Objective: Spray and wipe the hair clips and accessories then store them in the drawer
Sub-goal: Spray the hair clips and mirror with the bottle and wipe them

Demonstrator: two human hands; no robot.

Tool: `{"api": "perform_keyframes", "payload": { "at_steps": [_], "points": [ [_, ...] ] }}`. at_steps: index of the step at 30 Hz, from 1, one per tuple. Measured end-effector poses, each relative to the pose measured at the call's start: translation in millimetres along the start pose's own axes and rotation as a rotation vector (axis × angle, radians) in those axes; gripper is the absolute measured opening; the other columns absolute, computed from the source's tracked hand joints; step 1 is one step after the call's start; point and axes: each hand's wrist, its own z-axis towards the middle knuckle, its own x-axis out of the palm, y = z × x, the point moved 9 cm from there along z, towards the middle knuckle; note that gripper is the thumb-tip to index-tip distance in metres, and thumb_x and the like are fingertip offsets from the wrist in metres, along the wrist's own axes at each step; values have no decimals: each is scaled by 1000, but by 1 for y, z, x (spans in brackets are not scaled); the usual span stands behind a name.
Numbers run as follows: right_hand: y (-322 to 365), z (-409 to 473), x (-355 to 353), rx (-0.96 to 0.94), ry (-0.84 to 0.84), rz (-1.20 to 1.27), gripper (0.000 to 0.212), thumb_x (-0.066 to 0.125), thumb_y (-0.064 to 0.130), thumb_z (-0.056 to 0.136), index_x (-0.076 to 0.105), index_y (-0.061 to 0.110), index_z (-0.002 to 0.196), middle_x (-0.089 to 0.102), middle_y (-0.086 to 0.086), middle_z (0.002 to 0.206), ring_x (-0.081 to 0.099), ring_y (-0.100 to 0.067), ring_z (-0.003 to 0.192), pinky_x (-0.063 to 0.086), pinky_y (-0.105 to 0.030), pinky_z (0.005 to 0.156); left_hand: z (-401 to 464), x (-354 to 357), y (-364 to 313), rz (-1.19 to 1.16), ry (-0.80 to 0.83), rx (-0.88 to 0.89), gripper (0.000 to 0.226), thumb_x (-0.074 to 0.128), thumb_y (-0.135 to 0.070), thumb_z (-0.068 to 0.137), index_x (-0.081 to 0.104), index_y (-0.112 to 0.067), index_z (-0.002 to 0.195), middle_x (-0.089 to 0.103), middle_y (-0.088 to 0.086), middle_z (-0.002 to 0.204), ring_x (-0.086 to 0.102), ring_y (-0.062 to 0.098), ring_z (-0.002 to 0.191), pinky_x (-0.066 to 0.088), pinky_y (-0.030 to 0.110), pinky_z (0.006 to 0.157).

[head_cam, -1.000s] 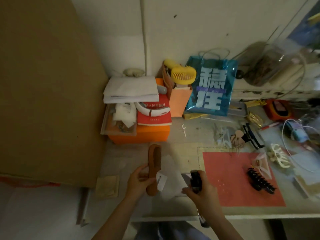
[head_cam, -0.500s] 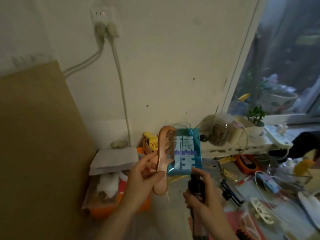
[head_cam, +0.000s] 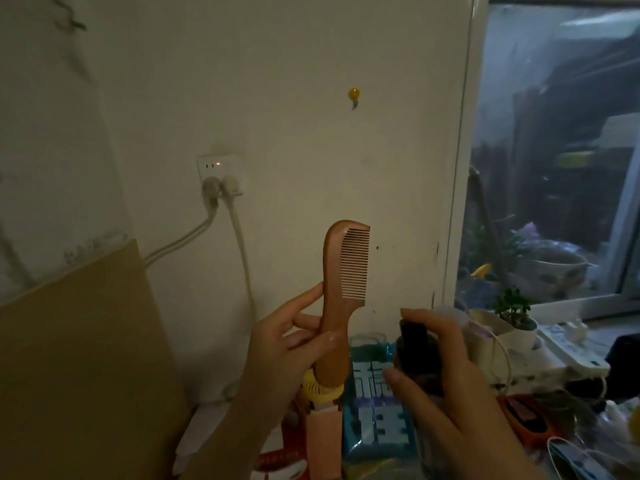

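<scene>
Raised higher now, comb [head_cam: 341, 299] upright in left hand [head_cam: 284, 355]; right hand [head_cam: 446, 379] clasps dark spray bottle [head_cam: 417, 355].

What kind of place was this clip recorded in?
Probably a home bedroom or study corner: a cluttered desk against a cream wall, a white wall socket with two plugs, and small potted plants on the windowsill beside a window.

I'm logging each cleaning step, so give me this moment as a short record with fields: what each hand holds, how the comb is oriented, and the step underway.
left hand: grips the wooden comb by its handle
comb pose: upright, teeth facing right
right hand: wrapped around a dark spray bottle, forefinger on top
bottle position: right of the comb, lower than its teeth
step: apparently about to spray; no mist visible
backdrop: wall with socket
</scene>
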Motion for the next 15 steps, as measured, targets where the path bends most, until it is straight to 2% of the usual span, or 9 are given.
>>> {"api": "perform_keyframes", "payload": {
  "at_steps": [5, 9, 11, 13, 15],
  "points": [
    [38, 27, -23, -152, -92, -208, 55, 48, 56, 70, 10, 78, 102, 42, 39, 102, 41, 27, 103, 39, 5, 78, 22, -3, -28, -31, 0, 76, 54, 68, 2, 75, 58, -38, 109, 69, -10, 70, 71, 12, 78, 56, 21, 64],
    [60, 42, -27, -254, -112, -301, 47, 40, 65, 71, 11, 76, 106, 39, 44, 104, 42, 27, 102, 36, 5, 82, 28, -4, -33, -59, -7, 84, 54, 68, 0, 75, 58, -37, 112, 69, -6, 73, 71, 15, 80, 56, 21, 62],
    [70, 47, -32, -319, -166, -306, 47, 50, 60, 77, 19, 68, 110, 44, 38, 99, 49, 22, 94, 37, 4, 79, 29, -4, -31, -66, -9, 82, 53, 68, 1, 76, 57, -37, 112, 69, -7, 72, 71, 15, 80, 57, 21, 62],
    [77, 48, -38, -360, -233, -303, 57, 64, 54, 70, 23, 60, 109, 46, 34, 88, 50, 23, 88, 36, 6, 73, 29, -4, -29, -62, -3, 83, 52, 68, 0, 76, 57, -37, 110, 69, -9, 71, 71, 15, 80, 56, 20, 63],
    [78, 50, -41, -365, -270, -324, 65, 73, 43, 66, 23, 58, 105, 44, 34, 86, 48, 26, 89, 34, 9, 72, 28, -3, -27, -49, 4, 84, 52, 68, 0, 75, 57, -38, 109, 69, -10, 70, 71, 15, 80, 57, 21, 65]
  ]
}}
